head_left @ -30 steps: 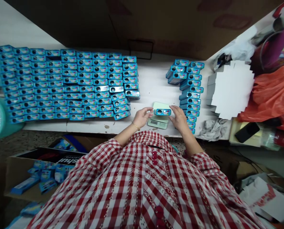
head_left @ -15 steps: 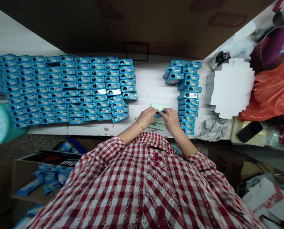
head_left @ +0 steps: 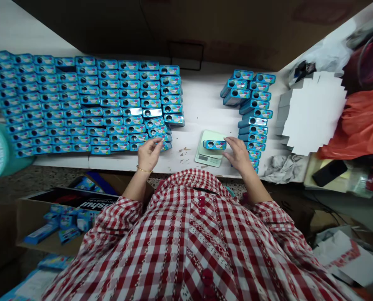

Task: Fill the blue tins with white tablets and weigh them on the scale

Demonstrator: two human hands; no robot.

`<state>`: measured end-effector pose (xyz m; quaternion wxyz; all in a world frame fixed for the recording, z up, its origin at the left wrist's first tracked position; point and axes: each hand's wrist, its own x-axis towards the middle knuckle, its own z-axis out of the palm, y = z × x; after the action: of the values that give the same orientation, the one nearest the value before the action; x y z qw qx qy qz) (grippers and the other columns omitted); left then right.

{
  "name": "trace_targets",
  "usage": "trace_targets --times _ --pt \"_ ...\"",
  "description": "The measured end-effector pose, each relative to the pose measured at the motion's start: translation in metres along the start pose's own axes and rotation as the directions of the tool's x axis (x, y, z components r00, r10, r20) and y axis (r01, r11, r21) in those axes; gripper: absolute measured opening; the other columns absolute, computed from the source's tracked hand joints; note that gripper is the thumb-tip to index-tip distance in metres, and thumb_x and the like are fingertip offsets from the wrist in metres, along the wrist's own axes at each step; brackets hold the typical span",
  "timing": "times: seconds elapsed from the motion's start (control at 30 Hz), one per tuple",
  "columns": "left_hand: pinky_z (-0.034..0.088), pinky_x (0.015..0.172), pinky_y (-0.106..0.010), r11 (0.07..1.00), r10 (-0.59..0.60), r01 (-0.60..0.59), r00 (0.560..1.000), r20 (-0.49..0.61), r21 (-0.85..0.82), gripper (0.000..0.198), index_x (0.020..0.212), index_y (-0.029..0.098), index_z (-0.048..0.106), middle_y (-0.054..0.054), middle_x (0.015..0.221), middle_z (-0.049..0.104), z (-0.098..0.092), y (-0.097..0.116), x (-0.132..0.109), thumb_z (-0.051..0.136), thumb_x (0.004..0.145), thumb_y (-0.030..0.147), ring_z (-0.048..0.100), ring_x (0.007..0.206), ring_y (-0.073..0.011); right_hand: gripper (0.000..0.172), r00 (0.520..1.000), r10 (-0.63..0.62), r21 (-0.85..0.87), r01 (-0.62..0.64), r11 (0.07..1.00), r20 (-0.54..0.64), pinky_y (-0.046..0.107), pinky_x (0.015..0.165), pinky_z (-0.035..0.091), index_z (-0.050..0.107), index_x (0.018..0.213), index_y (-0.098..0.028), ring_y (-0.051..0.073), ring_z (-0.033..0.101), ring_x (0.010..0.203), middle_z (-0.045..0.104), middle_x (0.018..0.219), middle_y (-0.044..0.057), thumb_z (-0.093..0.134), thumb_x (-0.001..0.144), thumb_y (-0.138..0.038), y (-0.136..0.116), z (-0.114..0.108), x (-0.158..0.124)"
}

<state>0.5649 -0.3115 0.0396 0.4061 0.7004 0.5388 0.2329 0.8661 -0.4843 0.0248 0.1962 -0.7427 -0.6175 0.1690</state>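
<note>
My left hand (head_left: 148, 153) reaches to the near right corner of the big block of small blue boxes (head_left: 80, 106). Its fingers are curled round the end of a blue box (head_left: 163, 145) in the front row. One blue box (head_left: 214, 144) lies on a pale green scale (head_left: 207, 158) in front of me. Just right of the scale is my right hand (head_left: 238, 154), fingers spread, fingertips close to that box's right end. A shorter column of the same blue boxes (head_left: 251, 113) stands right of the scale, beside my right hand.
A stack of flat white card blanks (head_left: 315, 110) lies at the right, with an orange plastic bag (head_left: 362, 121) and a black phone (head_left: 329, 172) beyond. A crumpled grey cloth (head_left: 280, 167) sits at the table edge. An open carton with blue packs (head_left: 59, 223) stands on the floor at left.
Both hands were together at the box on the scale. My left hand has swung left to the big block's corner, and my right hand has drawn back slightly, leaving one box on the scale.
</note>
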Motion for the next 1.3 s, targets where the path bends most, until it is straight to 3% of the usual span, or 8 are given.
trace_targets --times 0.33,0.67,0.77,0.83,0.9,0.97,1.13,1.3 --pt "0.05 0.061 -0.023 0.965 -0.187 0.128 0.947 -0.26 -0.227 0.031 0.093 0.014 0.063 -0.003 0.078 0.065 -0.041 -0.009 0.016 0.058 0.073 0.038 0.06 0.062 -0.0097 0.06 0.995 0.0 -0.012 0.001 1.0 0.104 0.045 0.095 0.038 0.039 0.13 -0.018 0.029 0.043 0.114 0.045 0.125 0.014 0.059 0.076 -0.033 -0.01 0.008 0.013" --pt "0.05 0.06 -0.022 0.919 -0.335 0.239 0.893 -0.301 -0.313 0.03 0.088 0.013 0.062 -0.003 0.078 0.065 -0.037 -0.009 0.004 0.062 0.07 0.037 0.059 0.061 -0.0088 0.047 0.988 -0.031 0.047 0.025 0.999 0.148 0.043 0.091 0.041 0.046 0.121 -0.018 0.027 0.048 0.109 0.052 0.118 0.012 0.057 0.076 -0.027 0.0 0.013 0.017" --pt "0.051 0.063 -0.024 0.81 -0.415 0.279 0.895 -0.167 -0.516 0.027 0.087 0.014 0.061 -0.005 0.082 0.066 -0.024 0.008 -0.001 0.061 0.073 0.037 0.061 0.064 -0.0096 0.037 0.991 -0.02 0.096 0.007 0.995 0.133 0.039 0.087 0.045 0.05 0.113 -0.017 0.024 0.054 0.101 0.058 0.109 0.01 0.054 0.077 -0.023 0.003 0.02 0.019" --pt "0.052 0.066 -0.026 0.649 -0.443 0.384 0.893 0.084 -0.657 0.026 0.087 0.014 0.061 -0.007 0.085 0.067 -0.007 0.021 -0.006 0.058 0.075 0.037 0.063 0.069 -0.0114 0.036 0.992 -0.032 0.111 0.019 0.994 0.125 0.038 0.086 0.046 0.051 0.112 -0.017 0.023 0.055 0.099 0.059 0.108 0.01 0.054 0.076 -0.023 0.003 0.023 0.02" --pt "0.052 0.07 -0.028 0.481 -0.428 0.544 0.83 0.357 -0.688 0.027 0.087 0.013 0.062 -0.01 0.088 0.067 0.015 0.031 -0.012 0.056 0.078 0.037 0.064 0.074 -0.0135 0.036 0.993 -0.05 0.113 0.038 0.993 0.107 0.038 0.087 0.045 0.051 0.112 -0.017 0.023 0.055 0.101 0.059 0.109 0.01 0.054 0.077 -0.025 0.0 0.023 0.02" --pt "0.051 0.071 -0.028 0.364 -0.42 0.646 0.757 0.501 -0.671 0.025 0.086 0.012 0.062 -0.01 0.088 0.068 0.035 0.036 -0.016 0.055 0.079 0.034 0.064 0.075 -0.014 0.035 0.996 -0.046 0.111 0.037 0.993 0.077 0.037 0.087 0.045 0.051 0.112 -0.017 0.022 0.055 0.101 0.059 0.109 0.01 0.053 0.078 -0.026 -0.003 0.024 0.018" --pt "0.05 0.067 -0.025 0.261 -0.447 0.724 0.677 0.585 -0.639 0.019 0.084 0.011 0.063 -0.01 0.084 0.068 0.059 0.033 -0.023 0.055 0.08 0.028 0.064 0.071 -0.0133 0.034 0.998 -0.017 0.09 0.012 0.996 0.053 0.036 0.084 0.046 0.051 0.111 -0.016 0.022 0.056 0.098 0.06 0.107 0.01 0.053 0.079 -0.026 -0.003 0.027 0.012" --pt "0.049 0.068 -0.026 0.28 -0.456 0.657 0.733 0.505 -0.701 0.018 0.084 0.012 0.062 -0.009 0.082 0.067 0.039 0.033 -0.013 0.057 0.078 0.028 0.063 0.07 -0.0129 0.038 0.997 -0.06 0.086 0.056 0.995 0.04 0.038 0.083 0.046 0.048 0.114 -0.017 0.023 0.056 0.096 0.059 0.105 0.011 0.051 0.08 -0.032 0.002 0.024 0.009"
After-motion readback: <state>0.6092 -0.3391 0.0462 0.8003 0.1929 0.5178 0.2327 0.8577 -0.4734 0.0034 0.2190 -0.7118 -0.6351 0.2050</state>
